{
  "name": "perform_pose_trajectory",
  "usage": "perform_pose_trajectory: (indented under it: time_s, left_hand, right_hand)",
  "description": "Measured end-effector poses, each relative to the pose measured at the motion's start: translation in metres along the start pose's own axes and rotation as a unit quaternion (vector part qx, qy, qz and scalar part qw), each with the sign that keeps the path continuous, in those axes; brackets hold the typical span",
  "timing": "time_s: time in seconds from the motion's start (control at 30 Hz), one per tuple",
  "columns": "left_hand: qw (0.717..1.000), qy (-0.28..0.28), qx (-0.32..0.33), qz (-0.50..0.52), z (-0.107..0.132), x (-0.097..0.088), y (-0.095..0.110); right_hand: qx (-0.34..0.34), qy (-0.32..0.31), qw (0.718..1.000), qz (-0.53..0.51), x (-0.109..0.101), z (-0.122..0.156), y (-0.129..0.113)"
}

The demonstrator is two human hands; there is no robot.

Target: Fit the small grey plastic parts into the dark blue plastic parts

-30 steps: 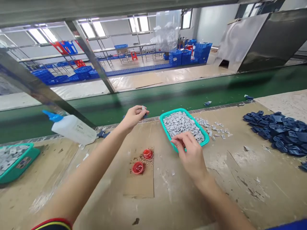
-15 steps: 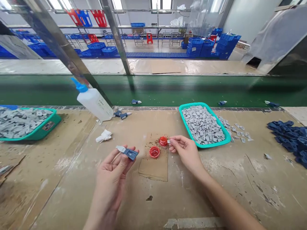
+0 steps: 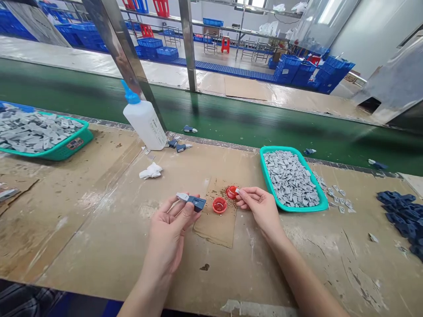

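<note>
My left hand [image 3: 175, 224] pinches a dark blue plastic piece with a light grey tip [image 3: 194, 202], held above the table left of two small red caps. Between the thumb and fingers of my right hand [image 3: 259, 204] is a small light grey plastic part [image 3: 238, 191], close to the far red cap [image 3: 231, 192]. The near red cap [image 3: 219, 205] lies open side up, with a shiny look inside. Both caps rest on a piece of cardboard [image 3: 216, 233] strewn with brown crumbs. Beside my right hand stands a teal basket [image 3: 322, 205] full of similar grey parts.
A white bottle with a blue nozzle [image 3: 145, 123] stands at the back left, near a crumpled white tissue [image 3: 151, 171]. Another teal basket [image 3: 74, 143] of grey pieces is far left. Dark blue pieces [image 3: 398, 215] are heaped at right. Beyond runs a green conveyor belt [image 3: 228, 116].
The view has tilted and shifted. My left hand has come nearer the red caps with the blue piece. My right hand has lifted the grey part slightly, beside the far cap.
</note>
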State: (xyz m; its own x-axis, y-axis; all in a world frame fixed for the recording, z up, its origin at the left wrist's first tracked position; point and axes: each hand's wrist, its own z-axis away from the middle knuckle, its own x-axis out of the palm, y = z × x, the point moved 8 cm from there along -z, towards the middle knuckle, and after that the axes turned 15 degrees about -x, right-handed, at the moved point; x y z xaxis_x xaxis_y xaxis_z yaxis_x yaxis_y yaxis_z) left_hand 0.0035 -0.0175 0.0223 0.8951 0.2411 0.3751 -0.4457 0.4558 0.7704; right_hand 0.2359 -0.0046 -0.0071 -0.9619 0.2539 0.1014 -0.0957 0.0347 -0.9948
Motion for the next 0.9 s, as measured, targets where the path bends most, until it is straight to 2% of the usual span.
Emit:
perform_pose_trajectory:
  time_s: [0.2,0.33,0.47,0.9]
  left_hand:
    - [0.998,-0.013,0.050,-0.042,0.003,0.018,-0.005]
    - [0.993,-0.014,0.087,-0.080,0.011,0.032,-0.004]
    - [0.990,-0.026,0.094,-0.101,0.018,0.043,-0.004]
    - [0.982,-0.027,0.104,-0.154,0.026,0.045,-0.007]
  right_hand:
    - [-0.005,-0.020,0.999,-0.029,0.001,0.007,-0.019]
    - [-0.006,-0.067,0.996,-0.052,0.011,0.021,-0.038]
    - [0.009,-0.112,0.992,-0.050,0.021,0.033,-0.044]
    - [0.054,-0.188,0.980,-0.037,0.031,0.041,-0.041]
